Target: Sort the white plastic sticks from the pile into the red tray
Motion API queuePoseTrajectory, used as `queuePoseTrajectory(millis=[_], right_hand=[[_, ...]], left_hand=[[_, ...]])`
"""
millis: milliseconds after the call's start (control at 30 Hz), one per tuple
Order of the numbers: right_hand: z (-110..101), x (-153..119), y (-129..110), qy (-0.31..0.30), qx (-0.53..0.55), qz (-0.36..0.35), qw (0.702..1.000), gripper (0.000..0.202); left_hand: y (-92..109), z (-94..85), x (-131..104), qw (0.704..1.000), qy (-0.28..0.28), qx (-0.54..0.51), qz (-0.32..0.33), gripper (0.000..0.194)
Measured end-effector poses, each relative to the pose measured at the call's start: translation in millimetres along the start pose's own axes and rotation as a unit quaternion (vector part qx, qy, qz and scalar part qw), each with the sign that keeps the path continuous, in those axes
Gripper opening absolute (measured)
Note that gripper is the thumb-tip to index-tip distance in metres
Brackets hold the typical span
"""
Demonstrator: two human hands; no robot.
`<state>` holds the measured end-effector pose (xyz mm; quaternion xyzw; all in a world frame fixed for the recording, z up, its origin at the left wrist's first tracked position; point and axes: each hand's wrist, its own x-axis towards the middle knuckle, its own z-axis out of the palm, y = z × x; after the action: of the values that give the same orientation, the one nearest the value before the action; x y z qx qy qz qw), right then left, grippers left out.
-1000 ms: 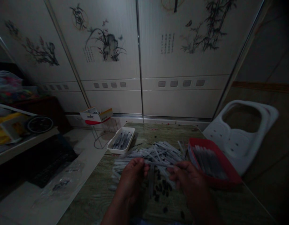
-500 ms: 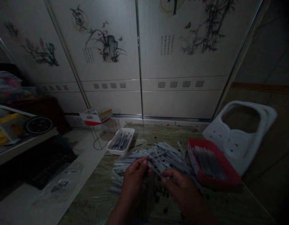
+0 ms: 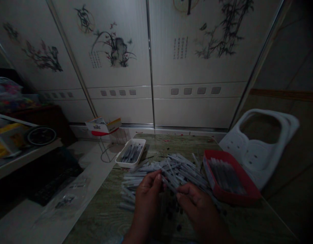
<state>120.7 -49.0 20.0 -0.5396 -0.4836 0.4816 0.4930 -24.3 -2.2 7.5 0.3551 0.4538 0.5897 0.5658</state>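
"How many hands, and what are they doing?"

"Two. The left hand (image 3: 148, 193) is nearly closed, thumb and fingers pinching one end of a slim grey stick (image 3: 169, 185). The right hand (image 3: 197, 205) pinches the other end, its fingers curled in. I make out just one stick between them."

"And around them?"

"One pile of sticks (image 3: 187, 169) at twelve o'clock, too tangled to count. Several black bits (image 3: 170, 215) at six, partly hidden, all on one table (image 3: 103, 217)."

"Further out?"

"One white tray (image 3: 126, 165) at eleven, holding darker sticks (image 3: 132, 153); one red box (image 3: 237, 200) at three, with a batch of pale sticks (image 3: 226, 176). Off the table, one open carton (image 3: 97, 127) on one red stool (image 3: 103, 133) at ten, and a white chair (image 3: 268, 156) at two."

"What differs from a second ago?"

"The held stick lay almost level then; now it slants down towards four o'clock. The hands are closer together, the right one lower. Tray and box haven't moved."
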Motion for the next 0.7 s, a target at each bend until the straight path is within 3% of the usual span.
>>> queuePoseTrajectory(millis=[267, 467, 600, 700], right_hand=[[3.1, -1.6, -3.9, 0.009, -0.02, -0.011, 1.0, 0.024], [-0.1, 0.2, -9.6, -0.016, 0.008, 0.03, 0.999, 0.025], [-14.4, 5.1, -12.4, 0.032, 0.029, 0.03, 0.999, 0.027], [-35.5, 10.8, -11.5, 0.137, 0.01, -0.014, 0.99, 0.03]], left_hand=[[-2.9, 2.2, -1.1, 1.0, 0.009, -0.017, -0.013, 0.043], [-5.0, -1.3, 5.5, 1.0, 0.019, -0.008, -0.018, 0.055], [-4.5, 0.3, 7.7, 0.999, 0.008, -0.024, -0.03, 0.068], [-1.1, -1.5, 10.1, 0.999, 0.029, -0.003, -0.016, 0.065]])
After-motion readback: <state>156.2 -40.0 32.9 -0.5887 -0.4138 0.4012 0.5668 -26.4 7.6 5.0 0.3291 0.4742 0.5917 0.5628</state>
